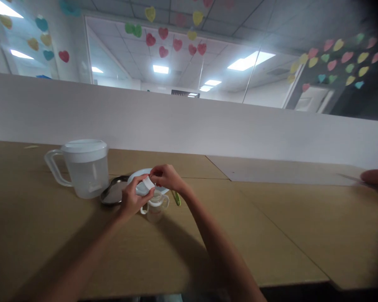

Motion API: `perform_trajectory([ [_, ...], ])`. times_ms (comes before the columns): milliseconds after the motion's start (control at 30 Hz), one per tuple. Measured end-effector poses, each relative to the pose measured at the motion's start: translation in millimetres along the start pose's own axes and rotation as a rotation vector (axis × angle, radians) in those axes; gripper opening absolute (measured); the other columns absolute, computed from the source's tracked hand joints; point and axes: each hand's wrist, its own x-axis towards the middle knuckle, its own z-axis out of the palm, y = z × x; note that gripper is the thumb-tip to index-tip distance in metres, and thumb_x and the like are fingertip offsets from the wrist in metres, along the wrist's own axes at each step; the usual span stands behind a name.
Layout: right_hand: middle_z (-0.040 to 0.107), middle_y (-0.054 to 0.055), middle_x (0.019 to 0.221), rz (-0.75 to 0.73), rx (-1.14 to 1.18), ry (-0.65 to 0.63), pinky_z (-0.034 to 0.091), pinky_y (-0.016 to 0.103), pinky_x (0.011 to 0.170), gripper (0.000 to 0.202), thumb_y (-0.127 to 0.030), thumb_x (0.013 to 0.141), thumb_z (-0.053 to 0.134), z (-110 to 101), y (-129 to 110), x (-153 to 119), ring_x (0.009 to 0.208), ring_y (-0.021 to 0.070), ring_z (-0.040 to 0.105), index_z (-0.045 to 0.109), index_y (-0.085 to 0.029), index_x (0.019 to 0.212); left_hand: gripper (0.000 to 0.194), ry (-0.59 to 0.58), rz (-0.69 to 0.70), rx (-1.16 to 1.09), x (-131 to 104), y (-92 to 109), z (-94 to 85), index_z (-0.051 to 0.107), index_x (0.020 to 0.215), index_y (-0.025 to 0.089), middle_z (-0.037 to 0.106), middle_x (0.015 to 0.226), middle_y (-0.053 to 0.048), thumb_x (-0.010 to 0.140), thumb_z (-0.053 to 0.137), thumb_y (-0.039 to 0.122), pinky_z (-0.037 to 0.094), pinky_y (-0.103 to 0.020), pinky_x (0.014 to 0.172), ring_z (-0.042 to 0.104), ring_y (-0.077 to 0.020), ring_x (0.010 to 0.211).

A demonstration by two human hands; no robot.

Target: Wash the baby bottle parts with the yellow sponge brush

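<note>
My left hand grips a small white cap, tilted, between thumb and fingers. Close to the cap's far right side, my right hand has its fingers pinched together; what they hold is too small to make out. Just below both hands a clear cup with two handles stands upright on the table. A white plate lies behind the hands, partly covered by them.
A large lidded pitcher stands at the left, beside a metal tray. A green utensil lies right of the cup. The wooden table meets a white wall at the back. A reddish round object is at the far right.
</note>
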Motion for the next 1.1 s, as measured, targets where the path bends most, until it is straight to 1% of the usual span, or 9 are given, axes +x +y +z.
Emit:
perform_trajectory([
  [167, 0.053, -0.003, 0.053, 0.129, 0.416, 0.014, 0.039, 0.020, 0.049, 0.018, -0.027, 0.077, 0.051, 2.0, 22.9, 9.5, 0.046, 0.0082, 0.048, 0.059, -0.013, 0.068, 0.041, 0.045, -0.122, -0.155, -0.2, -7.6, 5.1, 0.051, 0.110, 0.017, 0.066, 0.102, -0.010, 0.075, 0.062, 0.034, 0.052, -0.031, 0.076, 0.064, -0.0191, 0.087],
  [233, 0.058, 0.000, 0.059, 0.159, 0.281, 0.088, 0.042, 0.020, 0.053, 0.024, -0.028, 0.082, 0.045, -0.1, 35.0, 11.9, 0.052, 0.0090, 0.052, 0.062, -0.012, 0.075, 0.042, 0.060, -0.175, -0.179, 2.3, -15.3, 5.6, 0.049, 0.113, 0.017, 0.064, 0.104, -0.011, 0.077, 0.059, 0.035, 0.051, -0.032, 0.080, 0.063, -0.0195, 0.092],
  [300, 0.064, 0.004, 0.071, 0.218, -0.085, 0.103, 0.044, 0.021, 0.060, 0.022, -0.023, 0.083, 0.047, -1.1, 47.6, 11.9, 0.064, 0.0115, 0.058, 0.065, -0.011, 0.087, 0.038, 0.049, -0.196, -0.115, 5.4, -25.1, 4.0, 0.052, 0.112, 0.018, 0.061, 0.106, -0.010, 0.077, 0.058, 0.034, 0.050, -0.034, 0.083, 0.061, -0.0201, 0.095],
  [367, 0.068, 0.008, 0.083, 0.288, -0.417, 0.086, 0.045, 0.024, 0.068, 0.019, -0.015, 0.077, 0.056, 0.8, 59.1, 9.6, 0.077, 0.0157, 0.061, 0.067, -0.011, 0.092, 0.033, -0.015, -0.211, 0.004, 7.0, -35.6, 1.5, 0.057, 0.107, 0.018, 0.059, 0.106, -0.010, 0.076, 0.058, 0.032, 0.049, -0.036, 0.084, 0.060, -0.0208, 0.094],
  [433, 0.069, 0.012, 0.093, 0.325, -0.559, 0.080, 0.043, 0.028, 0.076, 0.024, -0.007, 0.071, 0.060, 5.8, 67.5, 6.6, 0.087, 0.0203, 0.061, 0.069, -0.011, 0.093, 0.031, -0.123, -0.239, 0.112, 5.6, -44.8, 0.1, 0.059, 0.104, 0.018, 0.059, 0.101, -0.010, 0.075, 0.059, 0.031, 0.048, -0.037, 0.083, 0.060, -0.0217, 0.092],
  [533, 0.069, 0.014, 0.094, 0.363, -0.660, 0.067, 0.041, 0.032, 0.081, 0.026, -0.009, 0.068, 0.065, 14.1, 72.8, 3.1, 0.091, 0.0243, 0.061, 0.069, -0.012, 0.094, 0.032, -0.272, -0.271, 0.219, -0.7, -53.2, 1.0, 0.059, 0.103, 0.019, 0.064, 0.095, -0.008, 0.072, 0.060, 0.029, 0.045, -0.038, 0.084, 0.061, -0.0231, 0.090],
  [667, 0.071, 0.009, 0.087, 0.398, -0.753, 0.028, 0.037, 0.037, 0.086, 0.014, -0.023, 0.070, 0.070, 16.9, 74.5, 2.0, 0.087, 0.0240, 0.062, 0.072, -0.017, 0.083, 0.022, -0.343, -0.281, 0.380, -8.3, -55.0, 3.8, 0.063, 0.088, 0.024, 0.069, 0.086, -0.004, 0.070, 0.064, 0.036, 0.033, -0.049, 0.094, 0.059, -0.0277, 0.094],
  [900, 0.071, 0.008, 0.081, 0.352, -0.772, -0.013, 0.041, 0.029, 0.076, 0.012, -0.028, 0.073, 0.068, 14.9, 84.0, 3.1, 0.081, 0.0210, 0.062, 0.073, -0.018, 0.077, 0.020, -0.304, -0.268, 0.446, -15.7, -58.3, 8.6, 0.070, 0.072, 0.026, 0.069, 0.098, -0.010, 0.073, 0.061, 0.044, 0.019, -0.061, 0.098, 0.051, -0.0327, 0.105],
  [1100, 0.065, 0.011, 0.103, 0.300, -0.698, 0.194, 0.039, 0.027, 0.082, 0.020, -0.030, 0.082, 0.059, 12.1, 81.6, -4.2, 0.095, 0.0205, 0.058, 0.070, -0.017, 0.093, 0.020, -0.224, -0.193, 0.505, -23.2, -65.3, 12.1, 0.071, 0.063, 0.026, 0.064, 0.110, -0.011, 0.070, 0.063, 0.043, 0.018, -0.064, 0.097, 0.045, -0.0359, 0.111],
])
